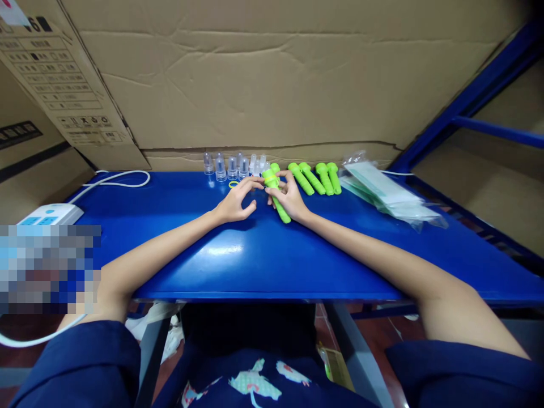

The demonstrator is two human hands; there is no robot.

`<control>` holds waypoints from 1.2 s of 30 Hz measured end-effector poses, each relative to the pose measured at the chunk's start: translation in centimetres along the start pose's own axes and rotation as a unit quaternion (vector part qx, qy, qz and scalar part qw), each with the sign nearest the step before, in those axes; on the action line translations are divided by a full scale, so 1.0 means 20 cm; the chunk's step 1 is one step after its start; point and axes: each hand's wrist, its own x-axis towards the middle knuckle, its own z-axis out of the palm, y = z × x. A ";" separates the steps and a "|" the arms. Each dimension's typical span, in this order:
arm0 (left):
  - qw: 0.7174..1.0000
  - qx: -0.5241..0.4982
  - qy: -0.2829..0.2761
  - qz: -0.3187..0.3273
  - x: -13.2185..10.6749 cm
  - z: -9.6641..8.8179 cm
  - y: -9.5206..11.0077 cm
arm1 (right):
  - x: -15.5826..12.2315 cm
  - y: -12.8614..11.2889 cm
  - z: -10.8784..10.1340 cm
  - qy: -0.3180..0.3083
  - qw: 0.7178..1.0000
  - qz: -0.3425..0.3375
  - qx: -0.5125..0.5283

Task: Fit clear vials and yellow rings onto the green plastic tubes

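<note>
My right hand (289, 198) grips a bright green plastic tube-like part (277, 199) that slants across the blue table (255, 255). My left hand (237, 201) reaches to the part's top end, thumb and forefinger pinching at its head. A small yellow ring (233, 184) lies on the table just behind my left hand. Several more green parts (315, 178) lie in a row to the right. Several small clear caps (232, 166) stand along the table's back edge.
A stack of clear plastic bags (389, 195) lies at the right back. A white power strip (51, 213) with its cable (117, 178) sits at the left. Cardboard sheets (276, 79) wall the back; a blue metal frame (480, 90) rises at the right.
</note>
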 end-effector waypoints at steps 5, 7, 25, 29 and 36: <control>1.000 0.002 0.011 -0.012 0.00 0.00 0.00 | 0.00 -0.01 0.00 -0.010 1.000 0.016 -0.011; 1.000 -0.007 0.012 -0.028 0.00 -0.01 0.00 | 0.00 -0.02 0.00 -0.016 0.999 0.024 -0.013; 0.999 -0.039 -0.002 -0.021 -0.01 -0.01 0.00 | 0.00 -0.02 -0.01 -0.033 0.998 0.046 -0.007; 0.999 -0.012 -0.016 -0.030 -0.01 -0.01 0.00 | 0.00 -0.02 -0.01 -0.056 0.997 0.055 -0.026; 0.999 0.013 -0.009 -0.050 -0.01 0.01 -0.03 | 0.00 -0.01 0.00 -0.075 0.995 0.045 -0.052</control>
